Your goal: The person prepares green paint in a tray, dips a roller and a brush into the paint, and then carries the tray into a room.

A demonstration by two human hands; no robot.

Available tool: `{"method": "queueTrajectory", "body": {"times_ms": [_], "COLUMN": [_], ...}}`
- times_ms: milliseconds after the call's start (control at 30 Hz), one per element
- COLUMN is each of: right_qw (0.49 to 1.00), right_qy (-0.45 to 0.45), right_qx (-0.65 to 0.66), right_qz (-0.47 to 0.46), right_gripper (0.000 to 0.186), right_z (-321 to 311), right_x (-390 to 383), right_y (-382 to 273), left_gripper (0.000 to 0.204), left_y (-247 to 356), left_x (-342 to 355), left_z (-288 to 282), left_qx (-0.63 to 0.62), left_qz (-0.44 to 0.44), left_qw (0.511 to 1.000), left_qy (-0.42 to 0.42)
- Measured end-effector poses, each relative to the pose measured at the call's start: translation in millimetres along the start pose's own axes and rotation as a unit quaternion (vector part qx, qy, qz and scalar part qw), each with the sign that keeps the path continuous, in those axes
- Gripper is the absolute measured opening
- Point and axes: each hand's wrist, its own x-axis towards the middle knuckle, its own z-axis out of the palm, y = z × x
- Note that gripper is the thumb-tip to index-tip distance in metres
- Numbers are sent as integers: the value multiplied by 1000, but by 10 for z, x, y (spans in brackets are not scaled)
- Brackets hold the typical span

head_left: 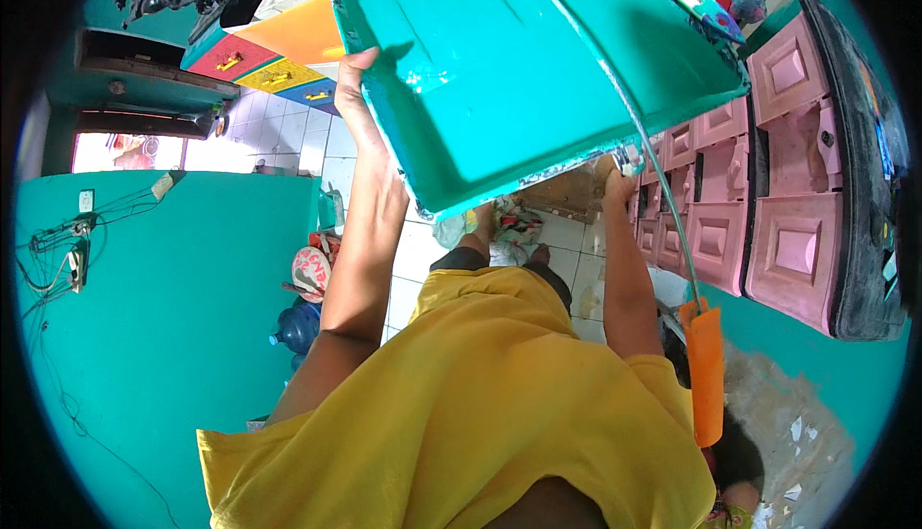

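A paint tray coated in wet teal paint fills the top of the view, held up in front of me. My left hand is closed on its left rim, the thumb over the edge and the other fingers hidden beneath. At the near right corner my right hand is closed on the tray's edge, partly covered by it. A paint roller rests across the tray; its bent, paint-smeared metal rod crosses the near rim, and its orange handle hangs past my right arm. I cannot make out the roller's head clearly.
Pink drawers stand along the right side, and a cabinet with colourful drawers is at the far left. Loose wires hang on the teal left wall. A blue water jug stands beside my left arm. Cloths lie on the tiles by my feet.
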Motion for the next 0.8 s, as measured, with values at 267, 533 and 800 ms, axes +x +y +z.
{"method": "queueTrajectory", "body": {"times_ms": [267,533,800], "right_qw": [992,991,981], "right_qy": [-119,-80,13], "right_qx": [-27,-71,55], "right_qz": [11,75,186], "right_gripper": [53,72,60], "right_z": [-127,-112,122], "right_x": [-179,-617,-1846], "right_y": [172,171,157], "left_gripper": [39,37,39], "left_y": [0,6,54], "left_x": [-90,-73,-59], "left_z": [27,-25,-126], "left_qx": [33,13,-6], "left_qz": [-5,-33,-33], "left_qw": [999,999,999], "left_qy": [4,11,13]}}
